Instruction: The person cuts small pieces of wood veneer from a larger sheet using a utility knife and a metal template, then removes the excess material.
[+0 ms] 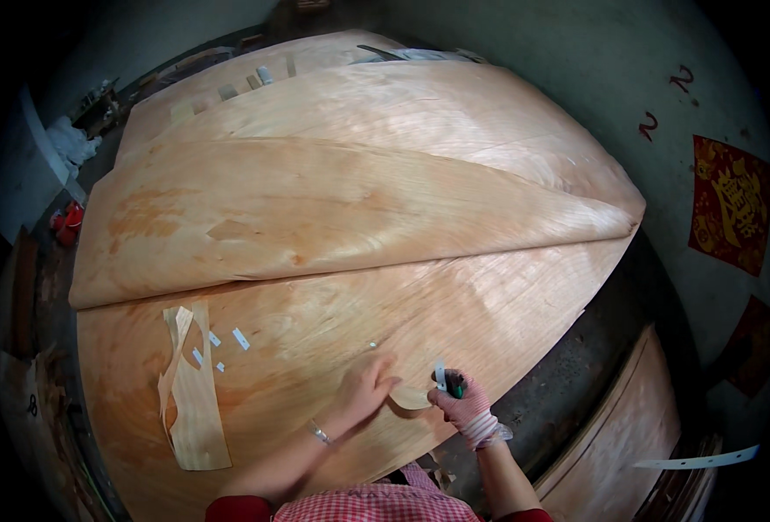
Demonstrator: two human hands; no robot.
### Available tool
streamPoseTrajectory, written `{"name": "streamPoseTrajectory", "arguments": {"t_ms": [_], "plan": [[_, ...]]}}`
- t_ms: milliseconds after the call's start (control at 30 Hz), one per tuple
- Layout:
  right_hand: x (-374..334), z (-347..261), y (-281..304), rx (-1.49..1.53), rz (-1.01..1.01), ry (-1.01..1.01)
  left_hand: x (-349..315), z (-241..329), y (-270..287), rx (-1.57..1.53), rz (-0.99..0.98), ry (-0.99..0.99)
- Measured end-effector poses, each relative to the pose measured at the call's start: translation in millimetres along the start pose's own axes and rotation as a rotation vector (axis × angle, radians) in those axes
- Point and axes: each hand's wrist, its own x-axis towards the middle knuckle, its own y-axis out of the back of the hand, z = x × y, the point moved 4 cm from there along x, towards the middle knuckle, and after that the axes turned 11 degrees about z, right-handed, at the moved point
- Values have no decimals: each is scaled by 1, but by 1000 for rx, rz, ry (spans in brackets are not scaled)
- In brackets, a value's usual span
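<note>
Pressing flat on a large pale wood veneer sheet [333, 322], the bare left hand [366, 389] lies with its fingers spread, released, grasping nothing, its fingertips touching a small oval veneer patch [411, 398]. That patch lies on the sheet near its lower edge, between the 2 hands. Just right of the patch, the right hand [465, 407], in a pink-and-white knit glove, is clenched around a small green-handled knife [448, 383], blade upright. Left of the patch, well apart, loose curled veneer strips [192, 391] lie on the sheet beside small white tape bits [228, 344]. Above the patch, a second folded veneer sheet [333, 209] overlaps the first.
</note>
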Motion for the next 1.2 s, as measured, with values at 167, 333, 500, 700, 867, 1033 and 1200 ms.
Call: {"name": "streamPoseTrajectory", "arguments": {"t_ms": [167, 333, 500, 700, 867, 1033, 1200], "plan": [[-5, -3, 10, 154, 55, -75, 21, -18, 7, 484, -19, -170], [-5, 1, 17, 280, 132, -63, 15, -27, 0, 381, -31, -181], [1, -2, 20, 304, 174, -47, 17, -37, 6, 130, 150, -86], [33, -18, 17, 122, 153, -6, -29, 39, 17, -14, -473, -317], [65, -51, -32, -238, -126, 64, -58, 35, 4, 47, -472, -171], [111, -44, -64, -364, -273, 161, -35, 26, 9, 121, -135, -151], [143, -23, -70, -561, -215, 344, -34, 16, 7, 239, -63, -182]]}}
